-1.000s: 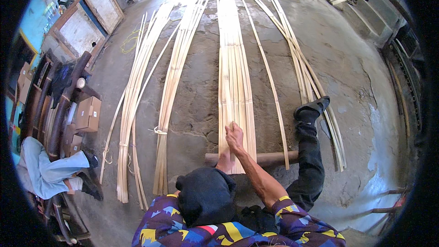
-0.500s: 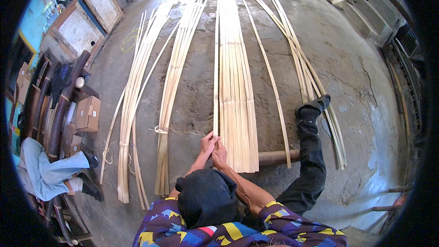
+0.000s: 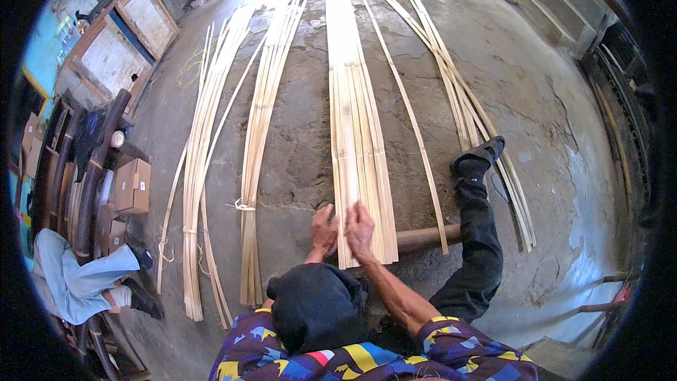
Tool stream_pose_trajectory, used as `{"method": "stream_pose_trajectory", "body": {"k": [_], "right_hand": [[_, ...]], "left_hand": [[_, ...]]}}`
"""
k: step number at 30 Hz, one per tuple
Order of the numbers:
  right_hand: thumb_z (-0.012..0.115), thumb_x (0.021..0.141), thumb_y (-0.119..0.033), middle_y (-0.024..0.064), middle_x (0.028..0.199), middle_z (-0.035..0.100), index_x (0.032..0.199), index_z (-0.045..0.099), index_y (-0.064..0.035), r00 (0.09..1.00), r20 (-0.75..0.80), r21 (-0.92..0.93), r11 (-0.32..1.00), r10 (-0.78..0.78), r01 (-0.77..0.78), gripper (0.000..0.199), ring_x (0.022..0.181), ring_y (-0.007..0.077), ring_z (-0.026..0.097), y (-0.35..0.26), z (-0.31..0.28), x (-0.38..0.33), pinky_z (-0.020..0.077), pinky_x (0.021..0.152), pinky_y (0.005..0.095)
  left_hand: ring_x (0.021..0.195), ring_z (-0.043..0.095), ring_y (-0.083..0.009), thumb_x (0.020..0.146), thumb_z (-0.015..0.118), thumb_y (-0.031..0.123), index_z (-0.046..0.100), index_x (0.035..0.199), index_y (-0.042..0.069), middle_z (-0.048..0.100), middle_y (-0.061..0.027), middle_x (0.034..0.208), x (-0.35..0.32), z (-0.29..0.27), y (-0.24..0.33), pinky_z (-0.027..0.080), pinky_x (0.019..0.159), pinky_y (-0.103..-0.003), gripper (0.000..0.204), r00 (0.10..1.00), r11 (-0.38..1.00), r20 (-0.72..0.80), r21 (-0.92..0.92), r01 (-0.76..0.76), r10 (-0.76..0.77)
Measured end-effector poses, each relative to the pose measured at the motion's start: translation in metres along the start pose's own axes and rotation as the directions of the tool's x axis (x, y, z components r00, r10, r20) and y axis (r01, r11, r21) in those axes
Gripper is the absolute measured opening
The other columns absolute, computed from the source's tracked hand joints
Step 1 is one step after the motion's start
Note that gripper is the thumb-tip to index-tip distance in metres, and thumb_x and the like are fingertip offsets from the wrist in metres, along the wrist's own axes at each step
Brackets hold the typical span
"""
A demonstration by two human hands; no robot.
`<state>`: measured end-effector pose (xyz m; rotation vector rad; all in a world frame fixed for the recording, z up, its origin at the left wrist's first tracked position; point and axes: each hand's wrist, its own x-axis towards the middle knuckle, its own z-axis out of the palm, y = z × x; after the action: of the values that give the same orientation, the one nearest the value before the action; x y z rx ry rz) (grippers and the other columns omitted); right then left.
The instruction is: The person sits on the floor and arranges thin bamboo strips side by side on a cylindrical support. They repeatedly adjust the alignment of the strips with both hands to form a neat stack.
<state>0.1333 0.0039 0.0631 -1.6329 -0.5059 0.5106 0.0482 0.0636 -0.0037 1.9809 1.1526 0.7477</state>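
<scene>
A row of long, pale bamboo strips (image 3: 363, 190) lies side by side on the floor in front of me, running away from me. My left hand (image 3: 325, 230) is just off the row's left edge, fingers apart and holding nothing. Over the near left part of the row is my right hand (image 3: 360, 231), its fingers stretched forward and slightly blurred; I cannot tell whether it touches the strips. A single bamboo strip (image 3: 407, 102) lies apart, right of the row. Beneath the near end of the row a round wooden pole (image 3: 427, 238) sticks out to the right.
Loose bundles of strips (image 3: 216, 109) and a tied bundle (image 3: 262, 109) lie to the left. Crossed strips (image 3: 448, 63) lie right, near a sandalled foot (image 3: 479, 157). Cardboard boxes (image 3: 132, 187) and another person's legs (image 3: 92, 264) are at the far left.
The separate strip at the row's left edge now lies against the row. My hands, formerly together on that strip, have parted; the right has moved over the row.
</scene>
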Motion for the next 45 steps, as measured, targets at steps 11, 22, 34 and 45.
{"method": "stream_pose_trajectory", "body": {"k": [11, 22, 34, 45], "right_hand": [[0.049, 0.085, -0.024, 0.0227, 0.091, 0.06, 0.106, 0.053, 0.0036, 0.996, 0.051, -0.481, 0.876, 0.067, -0.034, 0.035, 0.083, 0.0376, 0.058, 0.082, -0.142, 0.07, 0.0473, 0.072, 0.0409], [0.051, 0.081, -0.02, 0.0211, 0.09, 0.058, 0.095, 0.05, -0.0021, 0.991, 0.113, -0.763, 0.645, 0.07, 0.041, 0.023, 0.08, 0.0384, 0.057, 0.089, -0.149, 0.054, 0.0452, 0.068, 0.0461], [0.056, 0.081, -0.016, 0.0166, 0.073, 0.061, 0.1, 0.06, -0.0006, 0.971, -0.028, -0.396, 0.889, 0.238, -0.229, 0.025, 0.064, 0.0158, 0.057, 0.053, -0.199, 0.124, 0.0443, 0.06, 0.03], [0.053, 0.082, -0.015, 0.0202, 0.095, 0.061, 0.11, 0.055, -0.0003, 0.999, -0.025, -0.465, 0.885, 0.027, -0.035, 0.032, 0.083, 0.0304, 0.062, -0.004, -0.141, 0.116, 0.0474, 0.072, 0.0347]], "left_hand": [[0.13, 0.017, -0.0336, 0.072, 0.058, 0.051, 0.027, 0.135, 0.011, 0.021, -0.0126, 0.141, -0.048, 0.032, 0.072, 0.013, 0.104, -0.051, 0.08, 0.463, 0.713, 0.802, 0.067, -0.698, 0.378], [0.128, 0.018, -0.0354, 0.074, 0.059, 0.045, 0.029, 0.133, 0.011, 0.021, -0.0129, 0.141, -0.056, 0.041, 0.068, 0.013, 0.102, -0.054, 0.075, 0.484, 0.723, 0.817, 0.124, -0.68, 0.314], [0.124, 0.027, -0.0328, 0.068, 0.065, 0.042, 0.04, 0.124, 0.008, 0.031, -0.0065, 0.136, -0.055, 0.046, 0.072, 0.024, 0.094, -0.052, 0.07, 0.512, 0.639, 0.772, 0.184, -0.747, 0.376], [0.126, 0.025, -0.0306, 0.069, 0.065, 0.042, 0.034, 0.129, 0.01, 0.029, -0.005, 0.138, -0.055, 0.045, 0.073, 0.02, 0.101, -0.05, 0.075, 0.512, 0.679, 0.814, 0.212, -0.703, 0.275]]}}
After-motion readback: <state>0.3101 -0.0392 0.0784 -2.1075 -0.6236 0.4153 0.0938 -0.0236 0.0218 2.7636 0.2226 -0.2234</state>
